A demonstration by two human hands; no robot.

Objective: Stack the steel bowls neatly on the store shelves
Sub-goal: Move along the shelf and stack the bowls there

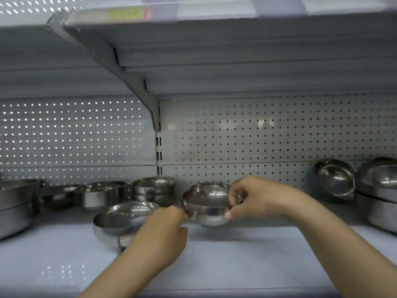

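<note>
While both hands hold it, the steel bowl (207,208) sits between them near the middle of the shelf (247,261), open side up, rim roughly level. Right hand (249,197): fingers curled over the bowl's right rim, thumb against the outer wall below; a pinch grip. Left hand (166,231): fingers curled, fingertips pinching the bowl's left rim. Whether the bowl's base rests on the shelf or hangs just above it cannot be told; a shadow lies directly beneath.

Directly behind the held bowl, a second bowl (209,186) stands upright, only its rim showing.

Left of the hands: a larger bowl (120,220) stands upright on the shelf, its right side partly hidden by the left wrist. Behind it, a short stack of bowls (153,188) stands nested and upright near the back panel. Further left, a straight-sided bowl (100,194) and a shallow bowl (57,195), just beside each other. At the far left edge, a big steel basin (17,206), partly out of view.

Right of the hands, well apart: a tilted bowl (334,179) leans on its side, mouth facing the camera. Beside it, at the right edge, more steel vessels (380,190) are piled.

Back wall: white perforated panel (257,134). An upper shelf (214,50) overhangs, with a blurred yellow label (126,14) on its front edge.
</note>
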